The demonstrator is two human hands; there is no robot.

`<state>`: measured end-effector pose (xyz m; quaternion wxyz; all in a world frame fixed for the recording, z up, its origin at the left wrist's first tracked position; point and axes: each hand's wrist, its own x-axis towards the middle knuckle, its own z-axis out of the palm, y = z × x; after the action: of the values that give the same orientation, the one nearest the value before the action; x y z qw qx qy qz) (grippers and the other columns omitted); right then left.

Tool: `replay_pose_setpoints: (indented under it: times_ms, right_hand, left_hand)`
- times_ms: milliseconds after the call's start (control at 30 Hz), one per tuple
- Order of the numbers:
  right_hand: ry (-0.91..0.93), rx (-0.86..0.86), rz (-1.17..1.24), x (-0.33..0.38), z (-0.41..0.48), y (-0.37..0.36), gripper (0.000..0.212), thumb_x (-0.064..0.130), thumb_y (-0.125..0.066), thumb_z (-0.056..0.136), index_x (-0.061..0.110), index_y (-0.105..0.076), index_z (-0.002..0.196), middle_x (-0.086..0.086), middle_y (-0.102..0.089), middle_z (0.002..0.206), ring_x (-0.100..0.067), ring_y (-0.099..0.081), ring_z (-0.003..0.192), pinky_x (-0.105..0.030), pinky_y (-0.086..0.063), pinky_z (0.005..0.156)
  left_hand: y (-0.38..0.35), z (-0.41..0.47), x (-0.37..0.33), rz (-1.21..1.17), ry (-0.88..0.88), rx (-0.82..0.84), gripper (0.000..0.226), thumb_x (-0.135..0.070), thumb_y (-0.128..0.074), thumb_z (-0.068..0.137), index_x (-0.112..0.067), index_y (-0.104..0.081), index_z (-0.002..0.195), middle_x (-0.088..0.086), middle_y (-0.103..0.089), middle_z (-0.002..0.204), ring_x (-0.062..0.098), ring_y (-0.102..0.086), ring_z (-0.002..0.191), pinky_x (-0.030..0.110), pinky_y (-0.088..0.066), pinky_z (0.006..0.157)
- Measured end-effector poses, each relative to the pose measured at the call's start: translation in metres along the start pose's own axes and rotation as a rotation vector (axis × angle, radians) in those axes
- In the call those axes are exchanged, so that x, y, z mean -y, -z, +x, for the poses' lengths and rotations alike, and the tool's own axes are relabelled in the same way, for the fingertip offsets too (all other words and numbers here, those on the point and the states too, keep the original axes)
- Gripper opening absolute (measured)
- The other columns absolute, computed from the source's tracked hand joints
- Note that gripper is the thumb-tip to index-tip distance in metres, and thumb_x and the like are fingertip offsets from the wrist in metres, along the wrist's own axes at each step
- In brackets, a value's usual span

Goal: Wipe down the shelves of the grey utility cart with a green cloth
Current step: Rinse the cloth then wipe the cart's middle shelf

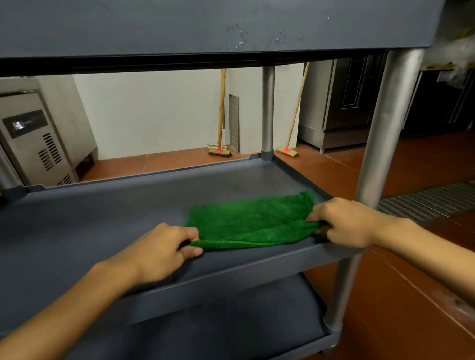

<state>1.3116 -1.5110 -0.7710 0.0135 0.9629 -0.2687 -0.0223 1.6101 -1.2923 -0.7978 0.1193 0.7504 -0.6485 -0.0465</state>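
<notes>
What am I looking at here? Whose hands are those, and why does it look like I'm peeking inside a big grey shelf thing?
The camera sits on a person's head, so you see what they see when they look down. There is no robot, just two bare hands. The left hand and the right hand each pinch one end of a green cloth. The cloth lies spread on the middle shelf of a grey cart. Another shelf is above, and one more is below. Shiny metal poles hold the shelves up. Behind the cart, two brooms lean on a white wall, over a red tiled floor.
</notes>
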Motion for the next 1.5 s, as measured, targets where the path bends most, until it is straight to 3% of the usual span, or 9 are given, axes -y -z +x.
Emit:
replay_pose_setpoints:
  times_ms: [200, 300, 533, 633, 733, 967, 1100, 1200, 1500]
  right_hand:
    - [0.035, 0.011, 0.108, -0.001, -0.005, 0.001, 0.036, 0.017, -0.061, 0.092, 0.019, -0.064, 0.128, 0.007, -0.062, 0.132, -0.009, -0.054, 0.125, -0.022, -0.041, 0.105]
    - [0.05, 0.014, 0.169, -0.002, -0.005, 0.003, 0.029, 0.022, -0.066, 0.091, 0.023, -0.068, 0.121, 0.019, -0.065, 0.117, 0.011, -0.055, 0.109, -0.004, -0.033, 0.091]
    - [0.032, 0.105, 0.434, -0.008, -0.005, -0.002, 0.013, 0.029, -0.063, 0.094, 0.041, -0.061, 0.09, 0.034, -0.059, 0.086, 0.017, -0.053, 0.085, -0.009, -0.039, 0.077]
    - [-0.063, 0.021, 0.623, -0.01, 0.001, -0.002, 0.024, 0.028, -0.066, 0.092, 0.027, -0.06, 0.115, 0.01, -0.063, 0.119, -0.01, -0.058, 0.112, -0.038, -0.045, 0.1]
    - [-0.17, -0.099, 0.733, -0.008, 0.012, 0.0, 0.033, 0.032, -0.072, 0.086, 0.031, -0.053, 0.113, -0.013, -0.067, 0.112, -0.031, -0.063, 0.104, -0.051, -0.048, 0.096]
    - [0.027, -0.301, 0.381, -0.002, 0.023, -0.014, 0.043, 0.043, -0.076, 0.078, 0.032, -0.063, 0.118, 0.008, -0.056, 0.112, -0.009, -0.057, 0.101, -0.026, -0.047, 0.088]
    - [0.119, -0.106, 0.448, -0.002, 0.015, -0.015, 0.045, 0.057, -0.066, 0.078, 0.039, -0.066, 0.12, 0.017, -0.061, 0.115, 0.002, -0.056, 0.108, -0.018, -0.044, 0.094]
    - [0.134, -0.093, 0.491, -0.003, 0.015, -0.02, 0.033, 0.048, -0.068, 0.081, 0.038, -0.071, 0.113, 0.019, -0.062, 0.111, 0.006, -0.057, 0.105, -0.013, -0.041, 0.094]
    - [0.216, -0.116, 0.616, 0.002, 0.017, -0.023, 0.022, 0.04, -0.073, 0.079, 0.036, -0.076, 0.101, 0.016, -0.066, 0.1, -0.002, -0.064, 0.097, -0.015, -0.047, 0.087]
  left_hand:
    - [0.006, -0.025, -0.004, -0.026, -0.042, 0.01, 0.027, -0.041, -0.059, 0.095, -0.018, -0.055, 0.082, 0.0, -0.058, 0.062, 0.014, -0.056, 0.062, 0.043, -0.049, 0.067]
    - [0.01, -0.036, -0.004, -0.056, -0.048, 0.012, 0.026, -0.041, -0.056, 0.096, -0.019, -0.056, 0.082, 0.0, -0.058, 0.062, 0.015, -0.056, 0.06, 0.042, -0.048, 0.065]
    - [0.017, -0.054, -0.005, -0.129, -0.056, -0.028, 0.035, -0.043, -0.051, 0.098, -0.019, -0.047, 0.073, 0.002, -0.05, 0.061, 0.014, -0.049, 0.057, 0.03, -0.038, 0.059]
    - [0.02, -0.045, -0.005, -0.216, 0.007, -0.066, 0.038, -0.04, -0.052, 0.098, -0.016, -0.045, 0.069, -0.004, -0.045, 0.057, 0.009, -0.044, 0.054, 0.026, -0.035, 0.058]
    - [0.027, -0.023, -0.002, -0.334, 0.125, -0.08, 0.034, -0.035, -0.055, 0.098, -0.014, -0.053, 0.071, -0.006, -0.049, 0.059, 0.011, -0.046, 0.057, 0.035, -0.041, 0.065]
    - [0.021, -0.001, -0.006, 0.103, 0.124, -0.137, 0.032, -0.041, -0.063, 0.091, -0.033, -0.052, 0.12, -0.011, -0.059, 0.101, 0.014, -0.061, 0.093, 0.037, -0.052, 0.085]
    - [0.013, -0.005, -0.02, 0.039, -0.174, -0.196, 0.03, -0.058, -0.057, 0.089, -0.038, -0.067, 0.109, -0.016, -0.063, 0.1, 0.003, -0.06, 0.091, 0.035, -0.053, 0.085]
    - [0.002, -0.002, -0.031, 0.137, -0.181, -0.022, 0.042, -0.065, -0.055, 0.087, -0.038, -0.064, 0.118, -0.014, -0.063, 0.111, 0.008, -0.06, 0.104, 0.034, -0.05, 0.089]
    - [0.012, -0.011, -0.029, 0.224, -0.227, -0.071, 0.026, -0.048, -0.055, 0.095, -0.032, -0.064, 0.113, -0.014, -0.065, 0.108, 0.009, -0.061, 0.101, 0.032, -0.05, 0.082]
